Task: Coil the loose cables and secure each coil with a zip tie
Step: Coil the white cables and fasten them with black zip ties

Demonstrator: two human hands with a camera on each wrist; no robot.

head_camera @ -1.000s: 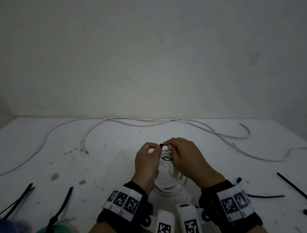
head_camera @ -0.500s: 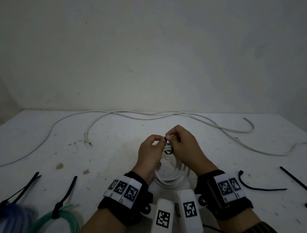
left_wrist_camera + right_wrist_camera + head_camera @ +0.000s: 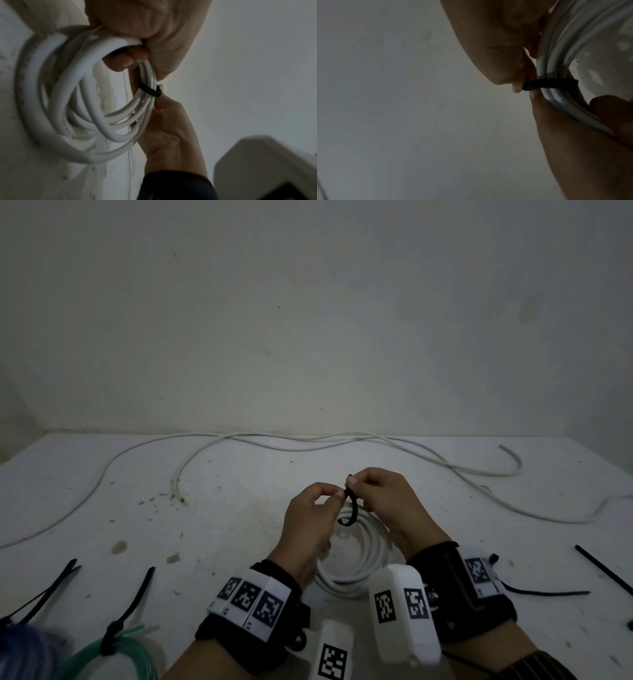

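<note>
A white cable coil [image 3: 363, 556] hangs upright over the table's near middle, held between both hands. A black zip tie [image 3: 352, 510] loops around the coil's top strands. My left hand [image 3: 315, 518] grips the coil, its fingers curled through the loops [image 3: 126, 59], and its thumb and forefinger pinch at the tie. My right hand [image 3: 380, 498] pinches the tie's upper end. In the left wrist view the zip tie [image 3: 149, 90] crosses the coil [image 3: 77, 94]. In the right wrist view the zip tie [image 3: 551, 84] bands the coil [image 3: 559, 75].
A long loose white cable [image 3: 308, 438] snakes along the table's far edge by the wall. Spare black zip ties [image 3: 544, 592] lie at right and at left [image 3: 44, 590]. A tied green coil [image 3: 113, 655] and a blue coil [image 3: 24, 655] sit at the near left.
Both hands lifted the coil slightly and the right hand drew the tie's end upward. The camera view also shifted, showing more of the green and blue coils.
</note>
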